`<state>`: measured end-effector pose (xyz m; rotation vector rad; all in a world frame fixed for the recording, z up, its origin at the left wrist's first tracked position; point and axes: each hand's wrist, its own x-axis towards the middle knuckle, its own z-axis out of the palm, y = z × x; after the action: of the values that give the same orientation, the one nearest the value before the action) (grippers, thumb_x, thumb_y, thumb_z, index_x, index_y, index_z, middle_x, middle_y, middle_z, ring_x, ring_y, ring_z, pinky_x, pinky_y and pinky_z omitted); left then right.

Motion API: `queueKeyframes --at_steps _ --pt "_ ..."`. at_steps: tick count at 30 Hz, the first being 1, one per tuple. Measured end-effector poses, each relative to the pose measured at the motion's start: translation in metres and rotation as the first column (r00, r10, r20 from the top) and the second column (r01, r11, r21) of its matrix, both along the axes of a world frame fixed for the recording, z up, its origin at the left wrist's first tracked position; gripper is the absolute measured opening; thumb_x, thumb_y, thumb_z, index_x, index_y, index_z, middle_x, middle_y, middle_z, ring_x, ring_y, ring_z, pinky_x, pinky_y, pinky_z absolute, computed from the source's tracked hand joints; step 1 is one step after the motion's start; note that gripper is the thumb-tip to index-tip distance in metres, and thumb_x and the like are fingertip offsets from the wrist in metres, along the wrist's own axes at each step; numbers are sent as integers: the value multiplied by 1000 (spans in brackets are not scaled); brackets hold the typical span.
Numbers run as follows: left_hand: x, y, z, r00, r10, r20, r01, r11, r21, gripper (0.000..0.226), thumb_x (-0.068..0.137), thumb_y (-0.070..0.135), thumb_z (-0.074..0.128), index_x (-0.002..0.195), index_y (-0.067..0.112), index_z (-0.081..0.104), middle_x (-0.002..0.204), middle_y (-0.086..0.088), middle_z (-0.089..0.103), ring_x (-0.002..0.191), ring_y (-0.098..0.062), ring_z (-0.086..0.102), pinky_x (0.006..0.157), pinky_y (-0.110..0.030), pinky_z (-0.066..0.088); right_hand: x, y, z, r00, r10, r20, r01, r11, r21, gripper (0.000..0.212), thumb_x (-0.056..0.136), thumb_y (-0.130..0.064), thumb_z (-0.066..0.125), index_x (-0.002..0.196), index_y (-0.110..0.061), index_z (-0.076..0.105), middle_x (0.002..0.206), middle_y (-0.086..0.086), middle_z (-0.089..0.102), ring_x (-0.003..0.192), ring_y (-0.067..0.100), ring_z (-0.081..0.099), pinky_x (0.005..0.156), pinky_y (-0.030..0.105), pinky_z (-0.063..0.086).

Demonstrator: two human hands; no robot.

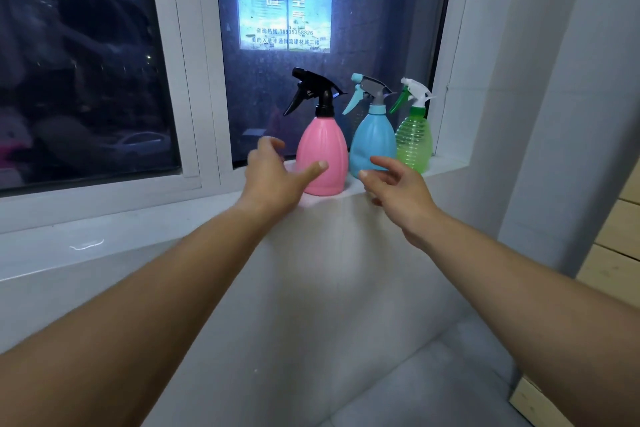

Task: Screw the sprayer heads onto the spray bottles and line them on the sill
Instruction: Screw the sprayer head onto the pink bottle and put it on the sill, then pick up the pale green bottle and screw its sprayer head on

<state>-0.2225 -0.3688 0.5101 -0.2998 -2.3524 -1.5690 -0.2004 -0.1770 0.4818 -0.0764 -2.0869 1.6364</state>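
Spray bottles all look capped and lined up on the sill (pixel 207 218), so with the left hand (pixel 273 180) and right hand (pixel 398 187) both open and empty, I'd just nudge the pink bottle (pixel 322 156) by its belly, snug beside the blue bottle (pixel 372 146) and green bottle (pixel 414 142).

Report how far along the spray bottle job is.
Done: the pink bottle, blue bottle and green bottle all wear sprayer heads and stand in a row on the sill. In hand: nothing; left hand and right hand are open. Left: apparently nothing.
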Motion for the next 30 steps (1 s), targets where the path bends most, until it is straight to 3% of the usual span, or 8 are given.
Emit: queueKeyframes --at_steps 2,4,8,12,16,20,24,30 --pt "27 4 -18 993 -50 -106 51 999 4 59 81 42 81 124 22 47 116 -4 56 98 -17 58 82 -29 52 19 8 -17 999 -24 28 24 1000 -17 33 87 -26 71 118 -16 64 101 7 70 87 19 68 79 34 56" --pt "50 14 -47 981 -184 -68 184 983 -2 46 82 42 80 113 23 52 98 -2 60 81 -13 56 72 -27 50 39 19 -44 994 -45 102 48 999 -25 25 89 -22 70 111 -10 67 93 10 72 77 20 68 70 31 54" --pt "62 40 -140 889 -353 292 381 923 -44 40 81 34 83 108 16 59 88 -2 61 69 -14 56 64 -30 50 72 41 -128 940 -17 341 25 999 -20 14 91 -18 67 101 -8 67 88 13 70 69 19 64 61 26 49" --pt "63 51 -244 745 -274 608 446 882 -150 46 81 38 82 110 15 55 88 -3 61 67 -14 54 56 -25 42 97 65 -224 821 -7 571 40 998 -46 13 90 -16 67 96 -5 68 86 14 69 66 18 63 55 21 51" --pt "71 53 -334 622 -158 767 480 851 -214 54 83 40 80 119 9 54 110 -12 67 82 -19 57 73 -32 47 111 80 -311 682 -6 731 93 992 -80 23 88 -19 71 98 0 69 89 17 72 66 20 65 60 29 56" --pt "82 53 -401 537 -82 840 515 820 -249 69 86 40 77 139 7 48 130 -3 54 111 -19 55 86 -24 42 120 81 -387 583 -3 812 162 980 -112 26 87 -21 72 101 2 70 93 18 75 68 22 67 67 34 59" --pt "77 54 -453 496 9 868 541 779 -317 91 82 51 77 151 7 37 149 -15 50 126 -28 57 98 -32 50 117 76 -443 536 -12 844 237 962 -136 28 86 -21 73 99 4 70 84 15 71 64 20 63 58 29 53" --pt "70 55 -499 521 68 851 598 682 -420 102 74 64 75 151 11 36 148 -16 51 132 -33 54 106 -44 50 94 62 -501 543 -103 833 258 965 -49 36 71 -45 77 59 -11 68 59 11 63 56 25 63 57 37 54"
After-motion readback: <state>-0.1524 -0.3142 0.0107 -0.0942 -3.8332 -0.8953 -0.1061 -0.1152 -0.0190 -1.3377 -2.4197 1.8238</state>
